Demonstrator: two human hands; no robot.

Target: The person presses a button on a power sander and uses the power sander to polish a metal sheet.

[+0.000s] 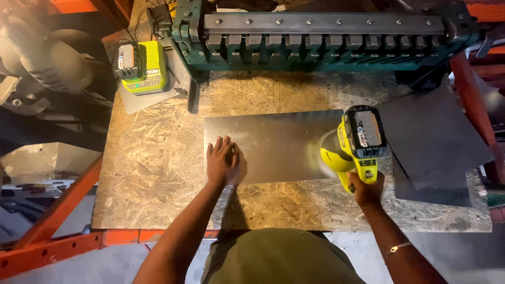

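The right hand (366,190) is closing its grip around the handle of a yellow cordless sander (353,149), working the sheet metal panel (273,144) at its 3 o'clock edge. The left hand (221,160), grip open, is lying flat at 9 o'clock on the chipboard bench (152,158)'s panel.

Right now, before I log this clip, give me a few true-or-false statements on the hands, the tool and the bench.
1. The left hand lies flat on the metal sheet. True.
2. The right hand holds a red hammer. False: it grips a yellow cordless sander.
3. A battery charger sits at the bench's far left. True.
4. The sheet lies on bare steel. False: it lies on a chipboard benchtop.
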